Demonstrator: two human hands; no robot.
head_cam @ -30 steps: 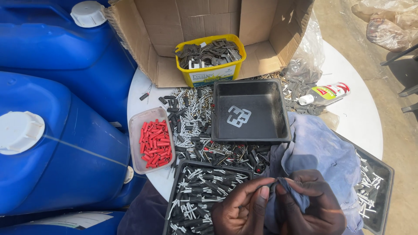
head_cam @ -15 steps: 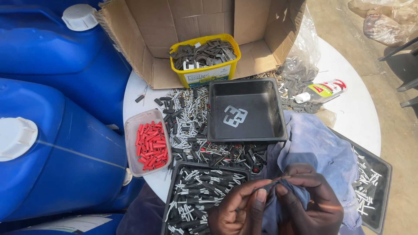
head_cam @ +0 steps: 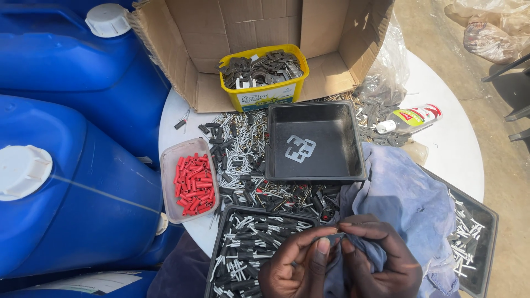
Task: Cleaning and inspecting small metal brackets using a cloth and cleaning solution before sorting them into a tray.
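My left hand [head_cam: 298, 265] and my right hand [head_cam: 381, 259] meet at the bottom of the view, fingertips pinched together on a small dark part [head_cam: 334, 238] held between them. They hover over a black tray [head_cam: 221, 259] full of several grey and black pins and over a blue-grey cloth [head_cam: 408, 193] on my lap. Just beyond stands an almost empty black tray [head_cam: 353, 138] with a pale flat piece [head_cam: 300, 149] in it.
A clear tub of red plugs [head_cam: 190, 182] sits left on the round white table [head_cam: 458, 149]. Loose pins [head_cam: 237, 143] litter the middle. A yellow tub of metal clips [head_cam: 262, 74] stands in a cardboard box [head_cam: 182, 60]. Blue jerrycans [head_cam: 66, 187] crowd the left; a small bottle [head_cam: 411, 117] and another black tray [head_cam: 486, 237] lie right.
My hands have closed in together, fingertips now touching on the small part. The view has shifted slightly.
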